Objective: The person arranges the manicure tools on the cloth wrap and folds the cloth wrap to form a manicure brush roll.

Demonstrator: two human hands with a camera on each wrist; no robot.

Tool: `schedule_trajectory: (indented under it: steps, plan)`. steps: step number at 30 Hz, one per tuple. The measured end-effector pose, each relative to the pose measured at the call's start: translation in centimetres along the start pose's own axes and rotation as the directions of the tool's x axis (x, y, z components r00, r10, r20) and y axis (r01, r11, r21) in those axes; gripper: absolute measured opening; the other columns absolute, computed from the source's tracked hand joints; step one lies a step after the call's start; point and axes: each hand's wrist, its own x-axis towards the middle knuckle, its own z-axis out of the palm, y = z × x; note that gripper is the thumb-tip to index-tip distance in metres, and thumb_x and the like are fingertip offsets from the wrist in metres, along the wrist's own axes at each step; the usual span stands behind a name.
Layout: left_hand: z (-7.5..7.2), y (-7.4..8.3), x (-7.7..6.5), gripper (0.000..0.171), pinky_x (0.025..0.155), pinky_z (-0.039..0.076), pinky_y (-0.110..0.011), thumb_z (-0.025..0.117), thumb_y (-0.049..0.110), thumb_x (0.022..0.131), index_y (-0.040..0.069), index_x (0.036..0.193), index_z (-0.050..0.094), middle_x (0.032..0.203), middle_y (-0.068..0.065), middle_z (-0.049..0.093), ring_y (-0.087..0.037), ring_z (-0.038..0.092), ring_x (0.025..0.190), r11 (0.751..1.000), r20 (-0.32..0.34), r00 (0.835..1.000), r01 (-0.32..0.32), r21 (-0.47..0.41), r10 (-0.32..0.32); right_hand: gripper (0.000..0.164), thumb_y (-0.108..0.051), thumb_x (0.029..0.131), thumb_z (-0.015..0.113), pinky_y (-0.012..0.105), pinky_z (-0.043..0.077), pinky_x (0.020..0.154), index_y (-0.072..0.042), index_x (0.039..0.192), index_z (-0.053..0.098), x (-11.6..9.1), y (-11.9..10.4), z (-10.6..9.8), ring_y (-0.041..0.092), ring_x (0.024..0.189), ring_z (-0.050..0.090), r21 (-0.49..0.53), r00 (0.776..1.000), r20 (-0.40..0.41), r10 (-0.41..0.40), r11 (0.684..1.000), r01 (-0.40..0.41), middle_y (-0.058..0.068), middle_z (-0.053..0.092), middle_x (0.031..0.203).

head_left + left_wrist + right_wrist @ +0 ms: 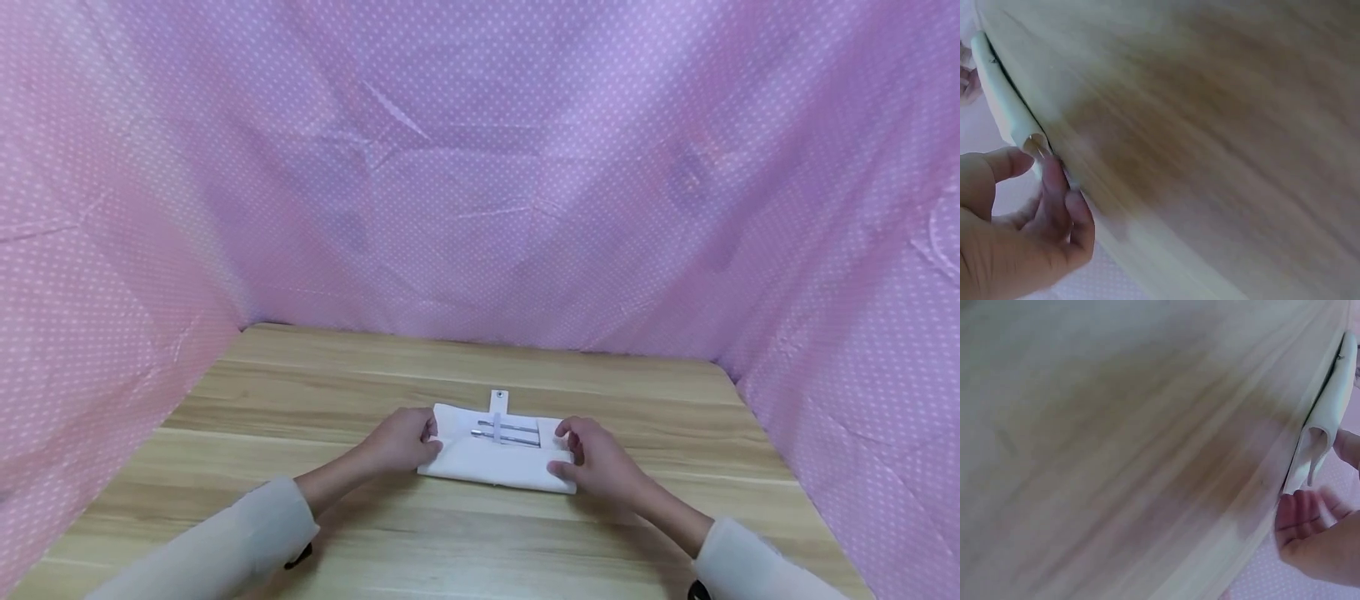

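A white tool pouch (480, 467) lies on the table in the head view, its near side folded over. Two slim silver tools (517, 439) lie in it under a narrow pale strap. A small tab (498, 401) with a metal snap sticks out at the far edge. My left hand (402, 442) grips the pouch's left end, thumb and fingers at the fold. At the right end my right hand (600, 462) holds the pouch, thumb on the folded part and fingers curled at the side. Both wrist views show the rolled fold (1007, 100) end-on.
The pouch is around the middle of a wood-grain table (360, 367). A pink curtain (480, 250) with white dots encloses the back and both sides. Light sleeves (247, 533) cover both forearms.
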Motion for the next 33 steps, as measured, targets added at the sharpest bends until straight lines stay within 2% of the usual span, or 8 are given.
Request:
schedule_trajectory:
  steps: [2, 4, 8, 11, 14, 20, 28, 33]
  plan:
    - [-0.1, -0.1, 0.0, 0.014, 0.064, 0.048, -0.031, 0.077, 0.013, 0.086, 0.01, 0.088, 0.063, 0.075, 0.005, 0.058, -0.012, 0.055, 0.069, 0.988, -0.018, 0.994, -0.107, 0.114, 0.11, 0.031, -0.018, 0.086, 0.085, 0.025, 0.046, 0.068, -0.009, 0.107, 0.065, 0.0, 0.1, 0.0, 0.013, 0.079, 0.05, -0.038, 0.995, -0.004, -0.102, 0.994, 0.102, -0.002, 0.055, 0.089]
    - [-0.1, 0.0, 0.1, 0.011, 0.073, 0.052, -0.035, 0.075, 0.013, 0.089, 0.011, 0.097, 0.068, 0.087, 0.003, 0.064, -0.015, 0.061, 0.08, 0.945, -0.016, 0.966, -0.249, 0.214, 0.258, 0.022, -0.016, 0.087, 0.083, 0.025, 0.046, 0.069, -0.012, 0.101, 0.067, -0.1, 0.2, 0.1, 0.012, 0.081, 0.05, -0.081, 0.979, -0.007, -0.202, 0.976, 0.201, -0.005, 0.057, 0.088]
    - [-0.3, 0.2, 0.2, 0.027, 0.09, 0.054, -0.039, 0.066, 0.001, 0.091, 0.015, 0.114, 0.072, 0.113, 0.002, 0.068, -0.019, 0.064, 0.106, 0.802, 0.075, 0.851, -0.516, 0.301, 0.52, 0.014, -0.014, 0.088, 0.081, 0.027, 0.048, 0.073, -0.015, 0.098, 0.071, -0.2, 0.6, 0.0, 0.009, 0.085, 0.052, -0.208, 0.919, -0.004, -0.394, 0.899, 0.385, -0.009, 0.064, 0.091]
    - [-0.4, 0.2, -0.2, 0.032, 0.093, 0.053, -0.037, 0.062, -0.001, 0.093, 0.016, 0.119, 0.072, 0.12, 0.003, 0.067, -0.018, 0.063, 0.112, 0.733, 0.135, 0.793, -0.602, 0.315, 0.594, 0.011, -0.013, 0.091, 0.077, 0.029, 0.052, 0.076, -0.016, 0.101, 0.073, -0.1, 0.7, 0.1, 0.009, 0.089, 0.058, -0.307, 0.85, 0.034, -0.525, 0.804, 0.509, -0.008, 0.067, 0.096]
    - [-0.6, 0.3, -0.8, 0.028, 0.099, 0.051, -0.037, 0.06, 0.013, 0.1, 0.016, 0.126, 0.069, 0.125, 0.002, 0.066, -0.017, 0.061, 0.116, 0.726, 0.181, 0.793, -0.607, 0.323, 0.582, 0.016, -0.024, 0.094, 0.076, 0.029, 0.054, 0.077, -0.016, 0.108, 0.073, -0.2, 0.7, -0.1, 0.008, 0.09, 0.059, -0.349, 0.815, 0.092, -0.572, 0.748, 0.564, -0.007, 0.065, 0.099]
    - [-0.9, 0.1, -1.8, 0.053, 0.109, 0.044, -0.039, 0.065, 0.043, 0.099, 0.017, 0.145, 0.057, 0.14, 0.001, 0.059, -0.019, 0.054, 0.128, 0.757, 0.284, 0.823, -0.565, 0.329, 0.491, 0.049, -0.05, 0.086, 0.08, 0.029, 0.05, 0.078, -0.018, 0.121, 0.067, -0.7, 0.4, -0.6, 0.008, 0.094, 0.053, -0.399, 0.845, 0.199, -0.496, 0.746, 0.533, -0.008, 0.062, 0.109]
    - [-0.8, -0.1, -1.5, 0.046, 0.107, 0.047, -0.037, 0.066, 0.028, 0.1, 0.012, 0.142, 0.058, 0.135, -0.002, 0.063, -0.02, 0.058, 0.124, 0.721, 0.29, 0.798, -0.603, 0.342, 0.529, 0.042, -0.037, 0.092, 0.075, 0.033, 0.053, 0.084, -0.015, 0.126, 0.064, -0.5, 0.3, -0.4, 0.011, 0.098, 0.057, -0.454, 0.832, 0.237, -0.501, 0.701, 0.551, -0.005, 0.063, 0.11]
    - [-1.1, 0.0, -1.3, 0.038, 0.106, 0.048, -0.036, 0.059, 0.019, 0.102, 0.009, 0.139, 0.061, 0.131, -0.003, 0.065, -0.019, 0.06, 0.123, 0.73, 0.279, 0.793, -0.609, 0.31, 0.542, 0.044, -0.033, 0.096, 0.069, 0.036, 0.054, 0.088, -0.012, 0.134, 0.06, -0.4, 0.4, -0.3, 0.013, 0.101, 0.061, -0.47, 0.827, 0.263, -0.497, 0.682, 0.56, -0.003, 0.064, 0.112]
